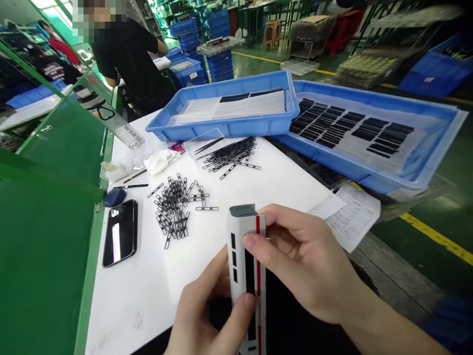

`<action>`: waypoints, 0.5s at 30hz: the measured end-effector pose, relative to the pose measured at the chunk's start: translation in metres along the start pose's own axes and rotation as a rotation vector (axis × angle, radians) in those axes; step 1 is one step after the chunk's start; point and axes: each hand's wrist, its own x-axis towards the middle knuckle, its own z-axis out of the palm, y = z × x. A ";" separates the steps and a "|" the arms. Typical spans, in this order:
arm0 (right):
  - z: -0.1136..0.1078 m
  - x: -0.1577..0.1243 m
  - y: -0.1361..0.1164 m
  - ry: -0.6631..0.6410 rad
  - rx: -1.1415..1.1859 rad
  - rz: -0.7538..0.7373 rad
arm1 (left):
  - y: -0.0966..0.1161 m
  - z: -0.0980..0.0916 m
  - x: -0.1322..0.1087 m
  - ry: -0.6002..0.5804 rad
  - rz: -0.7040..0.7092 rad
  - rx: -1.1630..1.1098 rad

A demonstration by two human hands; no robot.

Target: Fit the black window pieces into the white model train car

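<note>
A long white plastic housing (pixel 239 273) stands upright in both hands, with a red stripe, a black strip and small black rectangles along its sides. Its dark grey end (pixel 242 211) faces up. My left hand (pixel 218 308) is wrapped around the lower part, thumb pressed on the black strip. Near the top, my right hand (pixel 305 259) grips the edge between thumb and fingers; some of its fingers are hidden behind. On the white table lie a loose heap of small black-framed strips (pixel 173 204) and a denser pile of dark strips (pixel 234 155).
A phone (pixel 120 232), a dark blue case (pixel 114 197), tweezers (pixel 131 186) and a bottle (pixel 111 121) lie at the left. Blue trays (pixel 221 130) of sheets and black pieces stand behind. Paper (pixel 356 217) hangs at the right edge. A person (pixel 129 59) stands beyond the green partition (pixel 48 197).
</note>
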 end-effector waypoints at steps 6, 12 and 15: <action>0.000 -0.002 0.010 0.005 0.001 0.013 | 0.005 0.004 -0.002 -0.016 -0.036 -0.019; 0.001 -0.006 0.009 -0.132 0.027 -0.011 | 0.012 0.008 0.021 0.126 0.124 -0.183; 0.003 -0.010 0.006 -0.140 -0.037 -0.105 | 0.007 0.012 0.025 0.202 0.163 -0.219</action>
